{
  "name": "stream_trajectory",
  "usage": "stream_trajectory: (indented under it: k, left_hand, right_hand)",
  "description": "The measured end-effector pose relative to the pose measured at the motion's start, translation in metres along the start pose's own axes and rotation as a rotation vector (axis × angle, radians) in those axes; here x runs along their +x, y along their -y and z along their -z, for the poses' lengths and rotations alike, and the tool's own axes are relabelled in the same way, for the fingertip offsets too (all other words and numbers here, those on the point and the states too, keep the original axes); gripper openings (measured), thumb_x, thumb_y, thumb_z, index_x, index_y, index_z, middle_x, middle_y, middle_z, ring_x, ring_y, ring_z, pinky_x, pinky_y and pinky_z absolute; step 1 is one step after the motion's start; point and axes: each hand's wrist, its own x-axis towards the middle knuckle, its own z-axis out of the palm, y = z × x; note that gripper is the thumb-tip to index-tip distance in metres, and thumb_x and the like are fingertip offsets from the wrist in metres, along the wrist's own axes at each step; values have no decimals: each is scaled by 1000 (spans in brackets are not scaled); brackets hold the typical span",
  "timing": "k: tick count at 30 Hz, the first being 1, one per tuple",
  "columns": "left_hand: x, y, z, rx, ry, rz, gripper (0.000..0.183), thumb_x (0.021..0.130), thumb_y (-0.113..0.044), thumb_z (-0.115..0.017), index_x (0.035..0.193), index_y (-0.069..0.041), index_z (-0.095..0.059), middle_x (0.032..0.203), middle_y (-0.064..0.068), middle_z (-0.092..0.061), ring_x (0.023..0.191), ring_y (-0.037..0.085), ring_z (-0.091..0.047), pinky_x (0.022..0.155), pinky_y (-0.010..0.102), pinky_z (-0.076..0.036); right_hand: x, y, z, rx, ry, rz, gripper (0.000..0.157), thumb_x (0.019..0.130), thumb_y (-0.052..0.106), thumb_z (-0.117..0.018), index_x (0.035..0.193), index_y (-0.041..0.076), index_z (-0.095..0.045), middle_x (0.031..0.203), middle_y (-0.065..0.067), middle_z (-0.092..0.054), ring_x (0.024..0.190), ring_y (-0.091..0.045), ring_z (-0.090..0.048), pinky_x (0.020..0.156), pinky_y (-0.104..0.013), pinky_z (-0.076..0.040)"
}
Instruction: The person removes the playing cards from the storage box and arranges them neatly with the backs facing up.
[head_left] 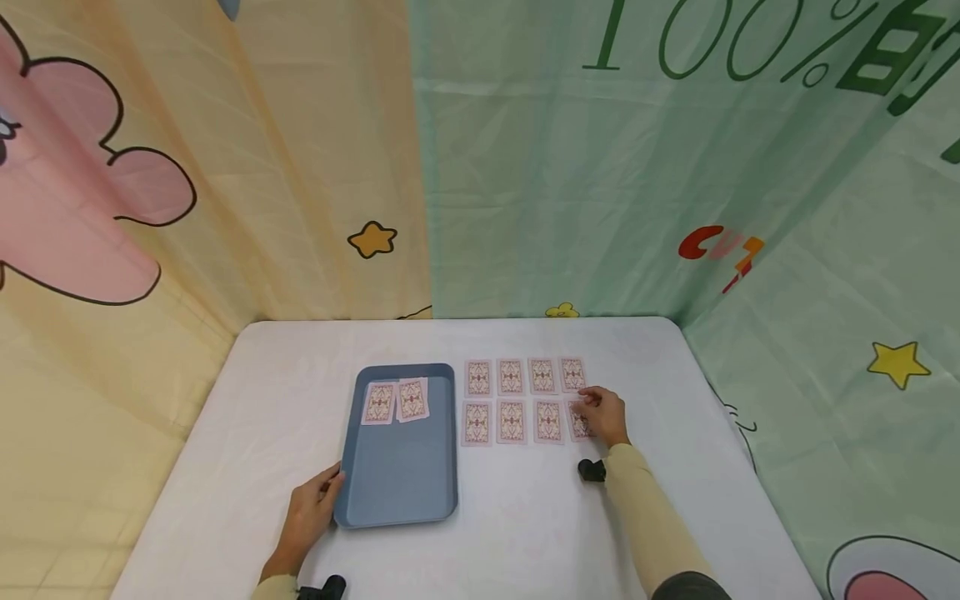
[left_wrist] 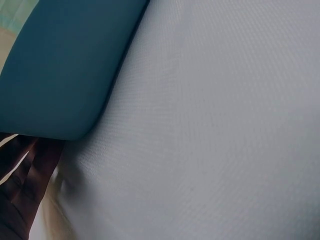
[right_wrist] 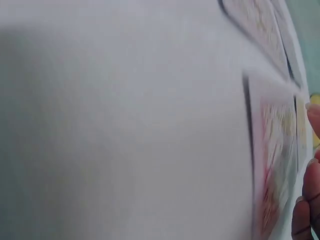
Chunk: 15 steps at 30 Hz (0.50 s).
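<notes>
At the near left corner of a blue-grey tray, my left hand grips the rim. Its fingers reach under the tray's edge in the left wrist view. Two patterned playing cards, a left one and a right one, lie back up near the tray's far end, close together. Over the right end of two rows of cards hovers my right hand, fingers bent, holding nothing visible. It partly covers the near-row end card; above its fingertips lies the far-row end card.
Several more back-up cards, among them a near-row card and a far-row card, lie right of the tray on the white table. Printed curtains hang behind the table and at its sides.
</notes>
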Motion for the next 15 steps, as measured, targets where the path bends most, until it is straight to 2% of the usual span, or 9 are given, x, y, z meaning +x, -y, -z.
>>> stream_trajectory:
  k: [7, 15]
  left_hand:
    - [-1, 0, -1, -12, -38, -51, 33, 97, -9, -57, 122, 13, -59, 97, 19, -69, 82, 24, -63, 65, 29, -51]
    - [-2, -1, -1, -9, -42, -49, 34, 97, -9, -57, 122, 13, -59, 96, 20, -69, 82, 25, -63, 66, 30, -51]
  right_hand:
    - [0, 25, -20, -4, 56, -20, 25, 81, 3, -76, 104, -4, -69, 84, -9, -59, 75, -20, -53, 67, -26, -45]
    - [3, 53, -47, 45, 103, 50, 26, 79, 2, -77, 102, -4, -69, 82, -6, -59, 74, -18, -52, 66, -25, -44]
